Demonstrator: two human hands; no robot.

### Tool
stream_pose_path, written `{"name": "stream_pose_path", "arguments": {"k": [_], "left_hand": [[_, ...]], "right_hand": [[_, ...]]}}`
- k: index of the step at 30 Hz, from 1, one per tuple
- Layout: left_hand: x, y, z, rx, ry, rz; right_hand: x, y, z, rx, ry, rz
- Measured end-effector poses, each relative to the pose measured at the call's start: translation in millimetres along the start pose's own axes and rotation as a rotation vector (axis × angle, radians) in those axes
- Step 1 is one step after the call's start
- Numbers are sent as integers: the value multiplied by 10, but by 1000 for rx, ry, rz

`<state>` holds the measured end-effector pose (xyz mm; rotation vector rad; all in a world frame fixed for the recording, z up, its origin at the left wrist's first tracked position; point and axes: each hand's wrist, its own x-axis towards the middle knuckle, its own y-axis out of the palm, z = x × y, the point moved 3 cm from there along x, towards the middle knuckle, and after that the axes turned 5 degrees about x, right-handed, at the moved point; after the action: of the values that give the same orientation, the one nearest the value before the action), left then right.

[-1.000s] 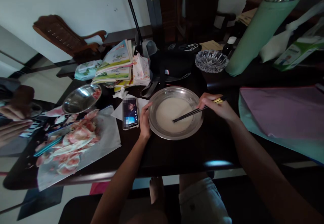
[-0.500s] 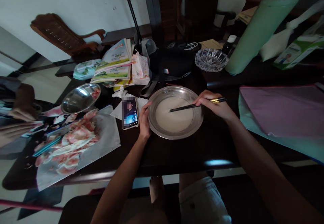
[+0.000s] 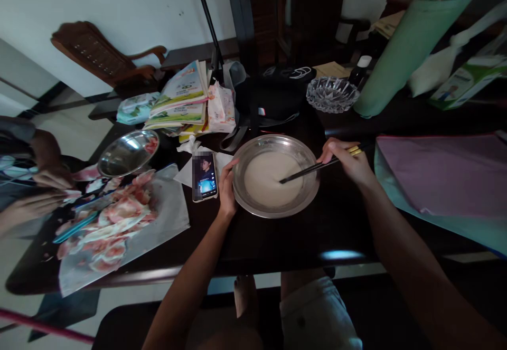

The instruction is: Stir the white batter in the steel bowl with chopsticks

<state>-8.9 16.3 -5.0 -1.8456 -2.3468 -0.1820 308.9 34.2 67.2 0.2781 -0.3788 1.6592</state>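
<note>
A round metal bowl (image 3: 277,214) stands on the dark table in front of me, with a milky white liquid (image 3: 265,181) in it. My left hand (image 3: 227,189) grips the bowl's left rim, thumb at the edge and fingers along the outer wall. In my right hand (image 3: 344,160) is a pair of black chopsticks (image 3: 304,171) with gold bands; their tips dip into the liquid right of its middle. Close to my left hand lies a lit phone (image 3: 206,176) on white paper.
On the left, another person's hands (image 3: 49,194) work by a plastic sheet (image 3: 174,202) with pink-white peels and a teal-handled tool. A second metal bowl (image 3: 127,154) sits behind it. Magazines (image 3: 178,99), a glass ashtray (image 3: 331,95), a green flask (image 3: 412,49) and a pink folder (image 3: 439,176) surround the bowl.
My right hand has moved right and slightly back, drawing the chopstick tips rightward and a little nearer me through the liquid. My left hand stays on the rim. The other person's hands shifted slightly.
</note>
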Motion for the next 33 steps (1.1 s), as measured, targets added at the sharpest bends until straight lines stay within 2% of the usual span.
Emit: {"name": "stream_pose_path", "arguments": {"k": [3,5,10,12,15,17,21,23,25,27,31,33], "left_hand": [[2,1,10,-16,-13,-7],[1,-1,7,-14,-12,-21],[-7,6,-10,-17,-13,-9],[-10,11,-15,-19,-17,-4],[-14,14,-29,-3,-3,-15],[-13,14,-32,4,11,-17],[-6,8,-8,-20,-15,-12],[-4,5,-6,-23,-23,-12],[-5,2,-21,-1,-3,-21],[-9,2,-36,18,11,-28],[-10,7,-22,11,-8,-14],[-8,6,-4,-4,-27,-11]], "right_hand": [[-4,80,10,-34,12,157],[2,109,18,-96,-5,192],[9,0,19,-55,1,-27],[2,16,15,-16,24,19],[-2,94,19,-68,14,161],[5,96,22,-111,-6,150],[11,6,21,-53,15,-9],[8,24,22,-21,25,40],[6,79,22,-47,16,147],[10,102,15,-98,1,180],[19,-3,1,-71,1,-3],[11,-19,-1,-31,19,-8]]}}
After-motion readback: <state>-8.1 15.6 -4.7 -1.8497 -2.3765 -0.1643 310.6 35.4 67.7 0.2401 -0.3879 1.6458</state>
